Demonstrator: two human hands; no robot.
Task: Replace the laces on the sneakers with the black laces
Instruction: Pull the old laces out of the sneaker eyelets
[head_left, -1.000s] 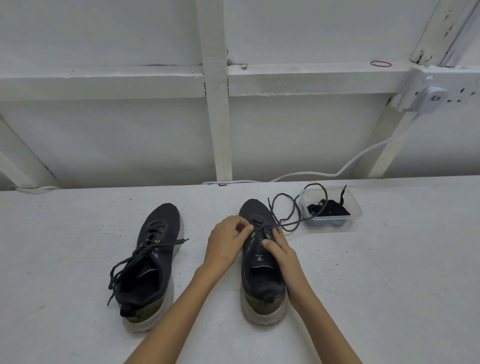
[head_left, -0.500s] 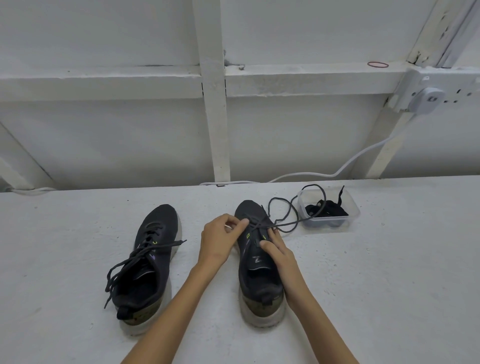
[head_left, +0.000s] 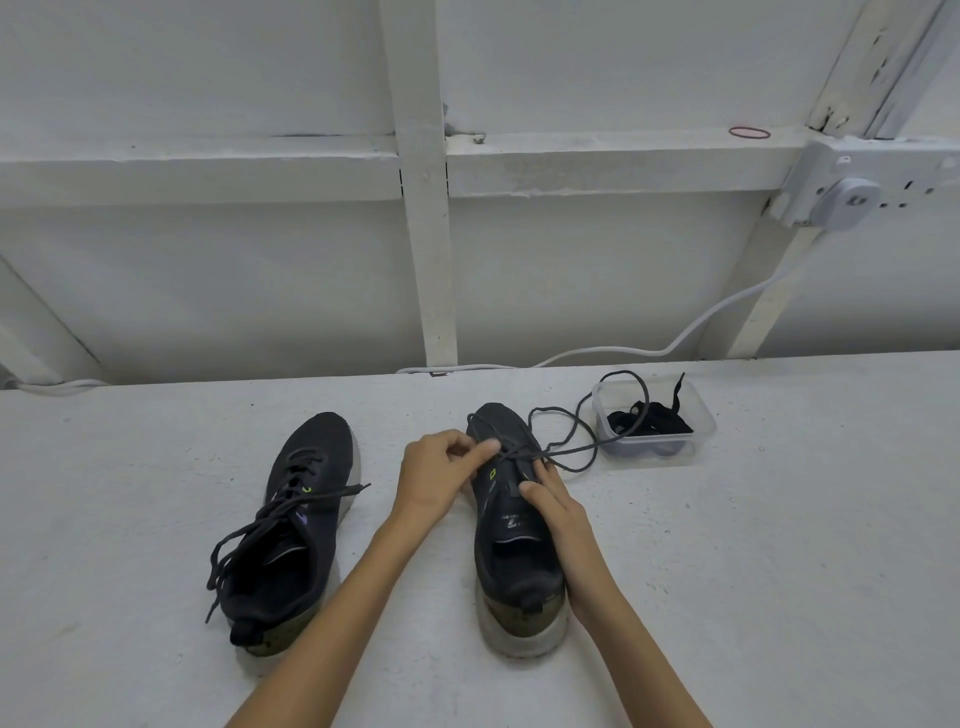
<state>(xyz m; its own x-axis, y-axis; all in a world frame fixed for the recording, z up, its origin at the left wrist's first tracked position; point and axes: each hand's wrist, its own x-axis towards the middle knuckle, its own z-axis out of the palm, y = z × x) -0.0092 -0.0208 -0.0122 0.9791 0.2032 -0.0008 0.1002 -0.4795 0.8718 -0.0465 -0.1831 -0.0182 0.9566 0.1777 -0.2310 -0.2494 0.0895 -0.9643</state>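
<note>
Two dark sneakers stand toes away from me on the white table. The left sneaker (head_left: 291, 525) still has its grey lace threaded, ends loose. On the right sneaker (head_left: 511, 525) a grey lace (head_left: 571, 441) crosses the toe end and loops off to the right, over a clear plastic tub (head_left: 701, 415) holding black laces (head_left: 652, 423). My left hand (head_left: 439, 475) pinches the lace at the shoe's front eyelets. My right hand (head_left: 556, 506) grips the shoe's right side, fingers on its upper.
A white cable (head_left: 691, 332) runs along the table's back edge up to a wall socket (head_left: 852, 200). White wooden wall framing stands right behind the table. A red rubber band (head_left: 749, 132) lies on the ledge.
My left hand has drawn the lace slightly left and up at the toe eyelets. The view shifted a little; the shoes and the tub stay put.
</note>
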